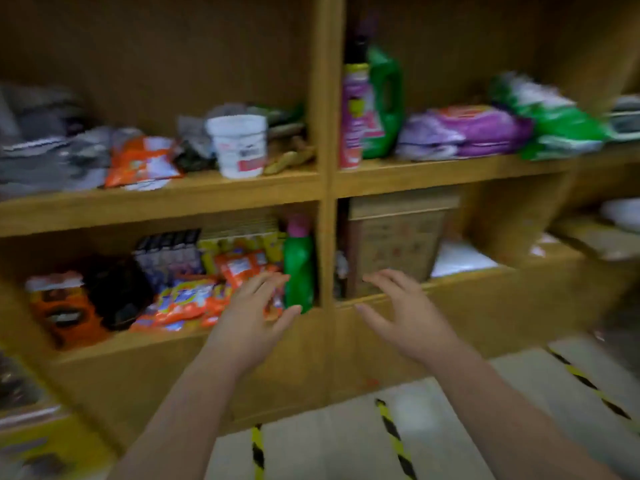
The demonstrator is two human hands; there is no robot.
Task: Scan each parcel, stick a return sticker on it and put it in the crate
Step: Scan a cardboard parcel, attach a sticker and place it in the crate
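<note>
In the head view, you are reaching both empty hands toward the lower shelf (263,337): left hand (254,311) before the green bottle (298,271), right hand (403,311) nearing the cardboard box (394,244), likely the parcel, fingers spread wide for grasping.

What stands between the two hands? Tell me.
In the head view, the shelf's wooden upright and a green bottle stand beyond the gap between left hand and right hand.

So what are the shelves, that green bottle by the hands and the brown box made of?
The shelves look like wood or wood-look board: yellow-brown and matte. The green bottle seems glossy plastic with a pink cap, catching light. The brown box looks like dull cardboard. Blur leaves all three uncertain.
</note>
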